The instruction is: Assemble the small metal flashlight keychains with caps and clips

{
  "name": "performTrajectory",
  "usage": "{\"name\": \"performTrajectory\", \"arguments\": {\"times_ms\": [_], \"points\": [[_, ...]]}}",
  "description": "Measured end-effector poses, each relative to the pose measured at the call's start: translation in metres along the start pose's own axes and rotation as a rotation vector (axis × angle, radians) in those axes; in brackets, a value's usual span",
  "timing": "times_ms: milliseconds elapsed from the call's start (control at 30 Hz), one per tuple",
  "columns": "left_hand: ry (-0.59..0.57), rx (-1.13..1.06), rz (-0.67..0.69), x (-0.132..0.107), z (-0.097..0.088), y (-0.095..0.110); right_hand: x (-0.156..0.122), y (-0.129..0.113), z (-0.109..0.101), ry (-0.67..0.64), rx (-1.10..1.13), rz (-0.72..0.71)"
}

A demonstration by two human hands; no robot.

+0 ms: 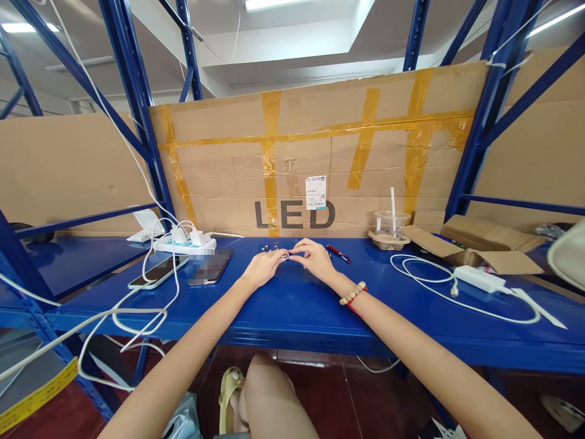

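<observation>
Above the blue shelf top (292, 311), my left hand (265, 267) and my right hand (315, 259) meet fingertip to fingertip. Pinched between them is a small shiny, dark and silvery piece (286, 256), too small to tell its kind. Several tiny bits (269, 248) lie just behind my left fingers. To the right of my right hand rests a slim red-handled tool (339, 253), which looks like small pliers. A beaded bracelet and a red cord circle my right wrist.
Left are two phones (159, 272) (219, 268), a white power strip (185, 244) and looping white cables. On the right stand a plastic cup with straw (392, 223), an open cardboard box (484, 244) and a white power adapter (479, 278). Taped cardboard (219, 183) closes the back.
</observation>
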State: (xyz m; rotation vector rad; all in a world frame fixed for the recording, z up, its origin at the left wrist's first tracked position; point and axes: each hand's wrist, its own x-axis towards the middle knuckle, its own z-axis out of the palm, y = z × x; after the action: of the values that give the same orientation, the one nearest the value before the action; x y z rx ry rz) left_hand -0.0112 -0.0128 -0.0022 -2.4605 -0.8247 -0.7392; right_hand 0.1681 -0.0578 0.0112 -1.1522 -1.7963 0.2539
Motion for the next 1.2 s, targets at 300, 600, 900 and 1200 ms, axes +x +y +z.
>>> {"name": "performTrajectory", "arguments": {"times_ms": [300, 600, 900, 1200], "points": [[-0.011, -0.075, 0.021, -0.002, -0.001, 0.0, 0.0, 0.005, 0.002, -0.029, -0.078, -0.138], [-0.017, -0.081, 0.092, -0.003, -0.002, 0.0, 0.0, 0.009, 0.002, -0.058, -0.009, -0.121], [0.047, 0.002, 0.189, -0.003, 0.0, 0.001, -0.002, 0.01, 0.008, -0.134, 0.228, 0.03], [0.119, 0.108, 0.238, -0.001, -0.001, 0.002, -0.003, 0.004, 0.009, -0.133, 0.305, 0.196]]}}
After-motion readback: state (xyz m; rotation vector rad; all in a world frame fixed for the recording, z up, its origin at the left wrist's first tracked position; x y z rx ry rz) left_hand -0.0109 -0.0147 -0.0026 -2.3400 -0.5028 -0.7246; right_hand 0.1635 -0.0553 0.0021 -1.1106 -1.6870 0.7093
